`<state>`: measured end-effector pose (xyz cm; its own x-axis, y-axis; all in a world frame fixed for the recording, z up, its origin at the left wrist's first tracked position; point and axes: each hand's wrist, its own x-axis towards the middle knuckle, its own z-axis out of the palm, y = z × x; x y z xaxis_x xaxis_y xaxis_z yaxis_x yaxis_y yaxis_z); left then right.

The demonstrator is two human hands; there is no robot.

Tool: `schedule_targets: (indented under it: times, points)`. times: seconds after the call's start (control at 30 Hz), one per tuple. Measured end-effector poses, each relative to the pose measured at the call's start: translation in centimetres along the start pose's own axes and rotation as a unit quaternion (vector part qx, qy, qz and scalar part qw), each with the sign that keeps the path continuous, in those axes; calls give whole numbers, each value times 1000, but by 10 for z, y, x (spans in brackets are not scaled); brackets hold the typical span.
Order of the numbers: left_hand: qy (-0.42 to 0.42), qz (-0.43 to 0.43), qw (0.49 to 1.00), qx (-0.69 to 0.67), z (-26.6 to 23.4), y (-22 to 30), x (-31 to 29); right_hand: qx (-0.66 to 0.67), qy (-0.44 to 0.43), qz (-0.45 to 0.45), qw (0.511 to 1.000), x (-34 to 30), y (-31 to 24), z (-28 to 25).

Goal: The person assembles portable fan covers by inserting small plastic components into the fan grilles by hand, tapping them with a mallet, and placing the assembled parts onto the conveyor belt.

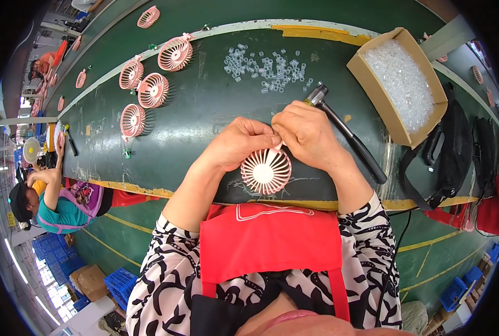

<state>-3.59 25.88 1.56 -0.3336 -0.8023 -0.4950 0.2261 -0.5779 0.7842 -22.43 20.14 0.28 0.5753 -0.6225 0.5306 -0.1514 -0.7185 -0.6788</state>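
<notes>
A round pink fan housing with radial slats (266, 171) is held low in front of me, its narrow neck pointing away. My left hand (235, 143) pinches at the neck with thumb and forefinger. From the other side my right hand (305, 134) has its fingers closed at the same neck; what exactly lies between the fingertips is hidden. Just right of my right hand lies a hammer (353, 140) with a black handle, its head pointing away. Short clear plastic tubes (266, 70) are scattered on the dark green work surface (204, 112) beyond my hands.
A cardboard box (383, 98) full of clear tubes stands at the right, with a black bag (456, 151) beside it. Several pink fan housings (153, 90) lie at the left; others sit on the strip beyond the pale rail. A co-worker (64, 207) is at far left.
</notes>
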Motion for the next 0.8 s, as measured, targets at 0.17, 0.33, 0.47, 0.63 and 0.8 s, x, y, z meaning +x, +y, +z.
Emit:
schedule_targets:
  times: [0.17,0.33,0.47,0.63,0.8]
  points:
    - [58,19,997,-48,-7,3,-4,12,25,24,999,2,0,-4]
    - [43,18,998,-46,-11,3,-6,26,11,39,999,1,0,-1]
    - [13,36,999,18,-8,-1,-5,66,6,47,997,0,-1,1]
    - [44,37,998,32,-24,11,-11,71,-7,55,996,-2,-3,0]
    - [56,39,998,-12,-27,7,-11,121,-35,104,987,-1,-4,-2]
